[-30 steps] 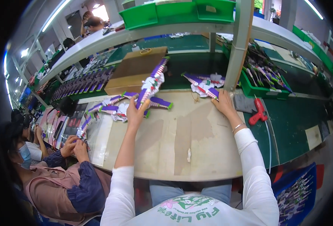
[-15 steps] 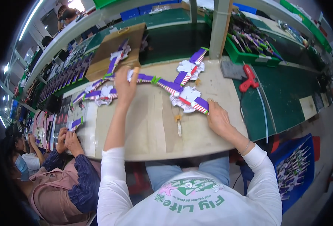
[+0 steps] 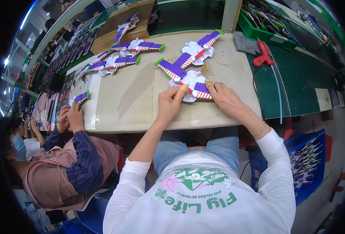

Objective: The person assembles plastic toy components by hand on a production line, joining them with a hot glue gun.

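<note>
In front of me lies a toy wing pack [image 3: 194,78], with a white middle, purple and red-striped wings and green tips. My left hand [image 3: 170,103] grips its near edge between thumb and curled fingers, beside the red part. At its right wing, my right hand [image 3: 230,102] is closed on the wing's end, thumb on top. Both thumbs wear beige covers. A second wing pack [image 3: 198,52] sits just beyond, touching or overlapping the first. To the left, more wing packs [image 3: 112,64] lie side by side on the pale worktop [image 3: 141,101].
A red glue gun [image 3: 263,54] rests on the green bench at right, near a grey block [image 3: 245,43]. Behind it stands a green bin [image 3: 266,33] of parts. A cardboard box [image 3: 120,31] is at back left. A co-worker [image 3: 73,163] handles a similar piece at left.
My left hand has let go of a wing pack at the left, which now lies with the others, and has come right to the near pack. My right hand stays at its right wing.
</note>
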A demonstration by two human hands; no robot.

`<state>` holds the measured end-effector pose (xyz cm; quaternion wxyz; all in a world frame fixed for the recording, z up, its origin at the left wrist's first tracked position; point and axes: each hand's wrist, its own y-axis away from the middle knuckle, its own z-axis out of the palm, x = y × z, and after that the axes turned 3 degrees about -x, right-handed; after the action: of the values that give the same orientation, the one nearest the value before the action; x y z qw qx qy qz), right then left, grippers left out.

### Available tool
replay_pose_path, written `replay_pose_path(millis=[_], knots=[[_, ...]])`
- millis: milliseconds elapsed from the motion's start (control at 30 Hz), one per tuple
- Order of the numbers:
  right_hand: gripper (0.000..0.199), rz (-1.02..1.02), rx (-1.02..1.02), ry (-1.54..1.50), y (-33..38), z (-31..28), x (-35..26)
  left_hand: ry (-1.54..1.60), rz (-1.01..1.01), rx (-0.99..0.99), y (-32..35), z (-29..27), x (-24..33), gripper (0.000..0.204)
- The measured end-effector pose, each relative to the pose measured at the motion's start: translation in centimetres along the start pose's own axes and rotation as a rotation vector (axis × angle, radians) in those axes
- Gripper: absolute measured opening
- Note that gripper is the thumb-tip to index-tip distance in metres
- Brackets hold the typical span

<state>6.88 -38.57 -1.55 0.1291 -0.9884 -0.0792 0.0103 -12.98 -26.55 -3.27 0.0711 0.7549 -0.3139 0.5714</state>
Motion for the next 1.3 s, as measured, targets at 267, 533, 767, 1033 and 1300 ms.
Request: replay_pose_path(millis=[267,533,767,1033,1300], knots=[[0.064,0.003,0.152,-0.018,0.0,-3.1,-2.5,-0.320,0.315,-0.112,2.4,-1.8,0.9,0.050],[0.068,0.073,-0.141,-1.177,-2.2,-1.3,-2.4,-0.559,0.445,-0.040,4.7,-3.0,0.9,0.062],[0.052,0.437,0.238,-1.299,-2.1,1.0,-3.9,-0.182,0.249,-0.140,4.5,-2.4,1.1,0.015],[0.056,0.352,0.302,-0.694,-1.0,0.7,-6.2,0.542,-0.087,-0.291,4.3,0.7,1.0,0.013],[0.046,0.206,0.082,-1.144,-1.3,-1.1,-3.0,0.263,-0.129,-0.251,3.7,0.7,0.6,0.017]])
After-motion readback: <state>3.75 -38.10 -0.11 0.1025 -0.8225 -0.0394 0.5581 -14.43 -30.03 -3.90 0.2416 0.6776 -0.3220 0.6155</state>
